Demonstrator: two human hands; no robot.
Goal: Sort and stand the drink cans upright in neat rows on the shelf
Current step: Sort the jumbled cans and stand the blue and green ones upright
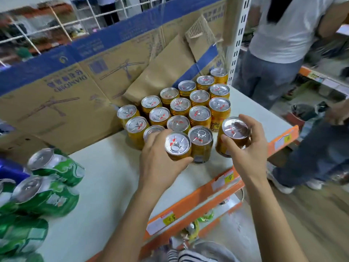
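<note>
At your far left the green cans (54, 167) lie on their sides in a heap, with a blue can (11, 171) half out of view beside them. None of these is sorted yet. The bare white shelf (105, 176) between that heap and your hands is your best open room, so any further row should probably grow that way.

The block of gold cans (181, 104) stands upright in diagonal rows against the cardboard sheet (66, 95), tops level and sides touching.

Your left hand (158, 163) is curled round a gold can (177, 146) at the block's near edge, thumb in front and fingers behind. The hand hides the base, so you cannot tell whether the can is seated. Set it down flat, then slide it until it touches the standing can (200, 142) just to its right, and avoid nudging the row behind.

Your right hand (247, 148) grips a second gold can (234, 133) round its upper body, thumb on the near side. This can seems to lean a little, so bring it plumb before letting go.

Mind the orange shelf edge (222, 184) close under that hand, because there is little room on the right. Beyond it a bystander's leg (321, 148) stands in the aisle.
</note>
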